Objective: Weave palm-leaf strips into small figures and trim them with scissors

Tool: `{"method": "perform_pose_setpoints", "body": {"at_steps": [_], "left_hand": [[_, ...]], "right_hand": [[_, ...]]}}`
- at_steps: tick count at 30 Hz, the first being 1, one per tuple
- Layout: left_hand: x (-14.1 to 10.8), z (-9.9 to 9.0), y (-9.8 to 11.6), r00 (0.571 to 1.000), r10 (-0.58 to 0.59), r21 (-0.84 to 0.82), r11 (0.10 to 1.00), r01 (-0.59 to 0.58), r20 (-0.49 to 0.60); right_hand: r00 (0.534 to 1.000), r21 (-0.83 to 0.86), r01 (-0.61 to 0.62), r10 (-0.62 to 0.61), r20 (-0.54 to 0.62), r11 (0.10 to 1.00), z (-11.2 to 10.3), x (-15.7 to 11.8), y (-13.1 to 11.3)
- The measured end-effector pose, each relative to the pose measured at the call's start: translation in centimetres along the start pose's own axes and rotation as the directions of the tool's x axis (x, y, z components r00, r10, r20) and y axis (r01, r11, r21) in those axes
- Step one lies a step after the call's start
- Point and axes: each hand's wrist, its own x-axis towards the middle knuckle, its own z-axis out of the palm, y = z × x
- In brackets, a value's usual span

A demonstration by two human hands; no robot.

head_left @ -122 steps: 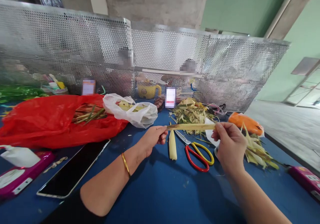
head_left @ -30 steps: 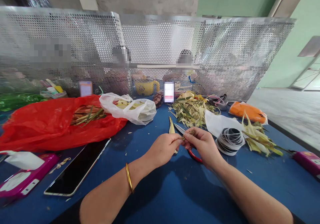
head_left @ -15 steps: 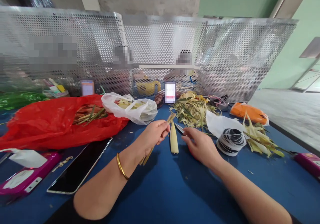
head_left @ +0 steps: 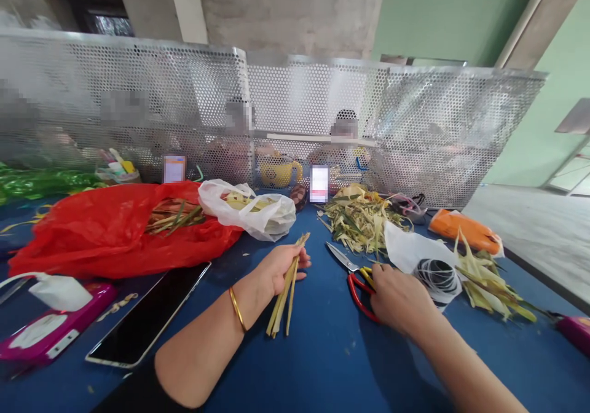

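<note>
My left hand [head_left: 288, 268] is closed around a small bundle of dried, pale-yellow plant strips [head_left: 282, 305]. Their lower ends hang below the hand, and short tips stick out above the fingers. To the right lies a pair of scissors [head_left: 353, 267] with red and yellow handles, blades pointing away and to the left. My right hand [head_left: 399, 296] grips the handles with curled fingers, which partly hide them. A heap of husk scraps [head_left: 364, 216] lies beyond the scissors.
Left are a red plastic bag [head_left: 92, 228], a white bag [head_left: 249, 210], a phone [head_left: 152, 314] and a purple power strip [head_left: 50, 333]. Right are a thread spool [head_left: 437, 281], husk leaves [head_left: 488, 284] and an orange packet [head_left: 465, 232]. A perforated metal screen [head_left: 313, 93] stands behind; people sit beyond.
The view has tilted up. My right hand has moved right and down, and the scissors' handles now show. A pale husk cone beside my left hand no longer shows separately.
</note>
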Motion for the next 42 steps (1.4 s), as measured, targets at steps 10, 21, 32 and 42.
{"method": "perform_pose_setpoints", "body": {"at_steps": [10,21,32,42], "left_hand": [[-1.7,-0.4,1.6,0.981,0.128,-0.004,0.992,-0.129,0.147],[-2.7,0.5,0.4,0.920,0.037,0.105,0.991,-0.085,0.391],[-3.3,1.2,-0.7,0.899,-0.041,0.158,0.987,-0.032,0.437],[-3.9,0.9,-1.1,0.863,-0.079,0.017,0.997,0.081,0.499]], "right_hand": [[0.986,0.588,0.160,-0.155,-0.059,0.793,0.7,0.2,-2.3],[0.982,0.224,-0.042,0.082,-0.172,0.974,0.2,2.0,1.3],[0.918,0.260,-0.355,0.387,-0.085,0.898,3.9,4.7,0.6],[0.909,0.515,-0.302,0.405,-0.097,0.802,3.0,3.6,1.0]]}}
